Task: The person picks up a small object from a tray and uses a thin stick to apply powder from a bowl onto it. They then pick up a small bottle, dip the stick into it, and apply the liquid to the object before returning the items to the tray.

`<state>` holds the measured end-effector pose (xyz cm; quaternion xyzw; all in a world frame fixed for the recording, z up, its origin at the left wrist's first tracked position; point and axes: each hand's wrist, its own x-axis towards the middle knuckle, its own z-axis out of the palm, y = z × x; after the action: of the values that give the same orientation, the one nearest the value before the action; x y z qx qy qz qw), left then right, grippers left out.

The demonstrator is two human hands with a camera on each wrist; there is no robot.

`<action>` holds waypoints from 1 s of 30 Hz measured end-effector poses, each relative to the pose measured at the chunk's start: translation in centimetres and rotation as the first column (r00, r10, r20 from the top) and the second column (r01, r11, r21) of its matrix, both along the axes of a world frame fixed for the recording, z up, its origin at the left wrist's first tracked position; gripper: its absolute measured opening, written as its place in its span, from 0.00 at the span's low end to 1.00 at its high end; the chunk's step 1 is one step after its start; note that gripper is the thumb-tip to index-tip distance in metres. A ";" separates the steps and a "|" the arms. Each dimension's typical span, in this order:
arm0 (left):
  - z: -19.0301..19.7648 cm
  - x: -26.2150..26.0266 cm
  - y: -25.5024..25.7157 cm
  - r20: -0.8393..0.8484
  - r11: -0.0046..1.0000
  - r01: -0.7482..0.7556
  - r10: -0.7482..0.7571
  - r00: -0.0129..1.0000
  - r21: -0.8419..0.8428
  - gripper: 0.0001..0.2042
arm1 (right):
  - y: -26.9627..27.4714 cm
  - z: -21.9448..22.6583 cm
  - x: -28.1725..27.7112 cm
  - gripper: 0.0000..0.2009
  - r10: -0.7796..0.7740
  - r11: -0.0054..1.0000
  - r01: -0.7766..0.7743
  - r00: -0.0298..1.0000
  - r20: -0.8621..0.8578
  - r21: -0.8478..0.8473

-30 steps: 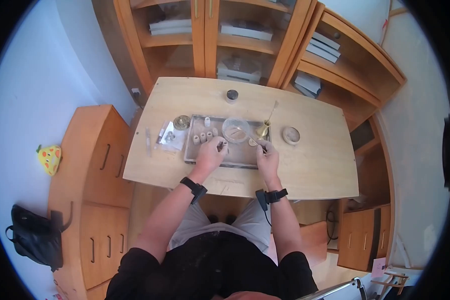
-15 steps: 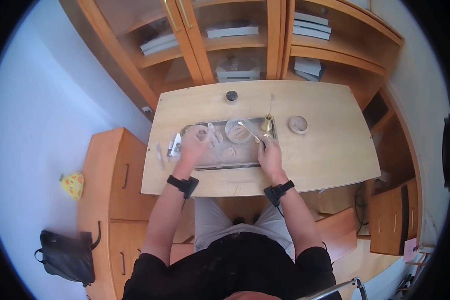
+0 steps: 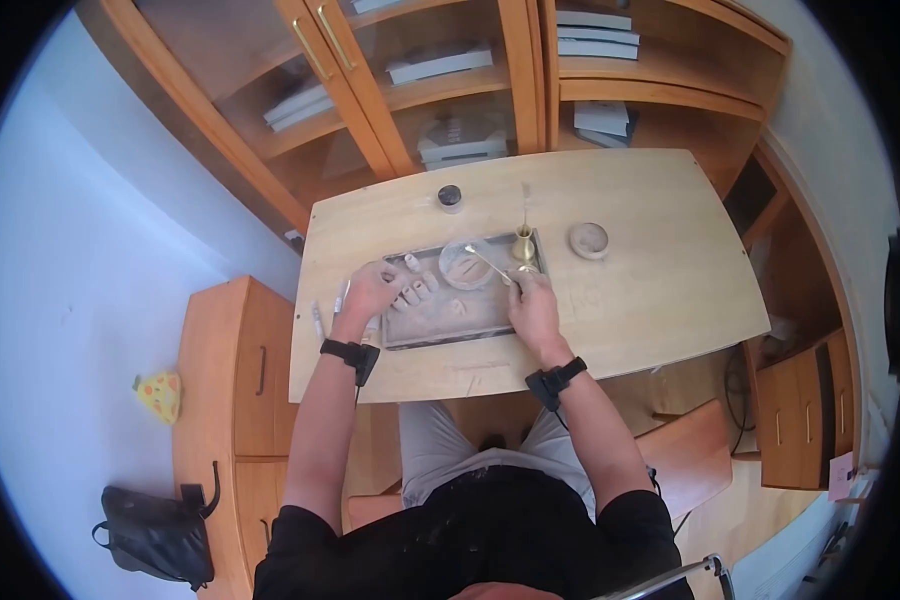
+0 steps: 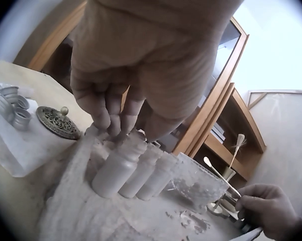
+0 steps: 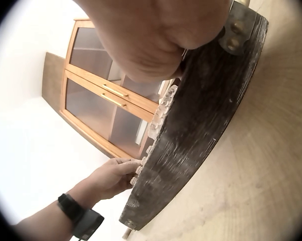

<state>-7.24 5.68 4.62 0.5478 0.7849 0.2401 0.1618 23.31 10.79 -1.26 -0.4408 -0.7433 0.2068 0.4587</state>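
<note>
My left hand is over the left end of a dusty tray, thumb and fingers bent down at a row of small white vials. I cannot tell whether its fingertips grip one of them. Over the tray's right side my right hand holds a small long-handled spoon, its bowl end above the textured glass bowl. Powder with a few stick-like pieces shows inside the bowl. Another vial lies behind the row.
A brass vase holding a feathery brush stands at the tray's back right. Farther right is a round dish; a black-lidded jar stands behind. Left of the tray lie a pierced brass lid and small caps on white paper.
My left hand has moved from the middle of the tray to its left end. My right hand stays near the tray's right side with the spoon. The head view has turned.
</note>
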 end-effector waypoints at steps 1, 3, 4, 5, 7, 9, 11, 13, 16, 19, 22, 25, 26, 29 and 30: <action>0.4 0.1 0.2 0.033 1.000 -0.001 0.002 0.999 -0.006 0.14 | 0.0 0.0 0.0 0.08 0.000 1.000 0.000 1.000 -0.002 -0.005; 0.8 0.3 0.8 0.043 1.000 -0.009 0.009 0.999 0.016 0.14 | -0.2 0.1 -0.1 0.08 -0.004 0.999 0.004 1.000 0.003 -0.033; 0.5 0.3 1.3 0.021 0.999 -0.014 0.014 1.000 0.046 0.14 | -0.1 0.2 0.0 0.08 -0.008 0.999 0.008 1.000 0.006 -0.046; 0.1 0.3 1.8 -0.001 0.997 -0.018 0.019 1.000 0.077 0.15 | -0.1 0.2 0.0 0.08 -0.011 0.998 0.012 1.000 0.008 -0.054; -0.5 0.4 2.8 -0.056 0.998 -0.012 0.015 0.998 0.065 0.16 | -0.1 -0.1 -0.1 0.08 -0.019 0.997 0.019 1.000 0.010 -0.072; -0.8 0.4 3.8 -0.107 0.999 -0.002 0.007 0.994 0.047 0.16 | -0.1 -0.1 -0.1 0.08 -0.025 0.997 0.026 1.000 0.010 -0.074; -0.9 0.7 4.1 -0.152 1.000 0.007 -0.005 0.988 0.013 0.15 | -0.1 0.0 0.0 0.08 -0.030 0.996 0.031 0.999 0.017 -0.080; -1.0 0.6 4.4 -0.165 1.000 0.016 -0.015 0.986 0.001 0.13 | -0.1 0.1 0.0 0.08 -0.026 0.996 0.028 0.999 0.029 -0.090; -1.2 0.1 4.4 -0.086 0.999 0.006 -0.003 0.996 0.043 0.11 | -0.2 0.3 0.0 0.08 -0.025 0.996 0.024 1.000 -0.004 -0.082; 0.9 1.5 3.2 -0.141 0.982 0.022 0.005 0.990 0.190 0.10 | -0.4 0.5 0.1 0.08 -0.026 0.995 0.024 1.000 -0.012 -0.094; 4.5 4.6 0.6 -0.093 0.950 0.031 -0.002 0.996 0.311 0.10 | -0.4 0.6 0.0 0.08 -0.020 0.996 0.017 0.999 -0.028 -0.088; 4.6 7.9 -1.7 -0.065 0.932 0.102 -0.084 0.994 0.349 0.10 | -0.2 0.4 0.0 0.08 -0.018 0.997 0.017 1.000 -0.018 -0.072; 4.2 8.7 -2.4 -0.073 0.924 0.140 -0.122 0.990 0.356 0.10 | -0.2 0.4 -0.1 0.08 -0.007 0.995 0.007 1.000 0.000 -0.097; 1.3 10.8 -2.7 -0.037 0.927 0.170 -0.167 0.985 0.335 0.09 | 0.0 0.1 0.1 0.08 -0.028 0.990 0.035 0.998 0.053 -0.133; 0.4 11.5 -2.9 -0.062 0.923 0.189 -0.179 0.982 0.334 0.09 | 0.0 -0.2 -0.1 0.08 -0.038 0.992 0.044 0.998 0.053 -0.121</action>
<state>4.24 2.73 5.02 0.6423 0.6795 0.3465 0.0751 23.18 10.84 -1.44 -0.4885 -0.7315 0.2313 0.4158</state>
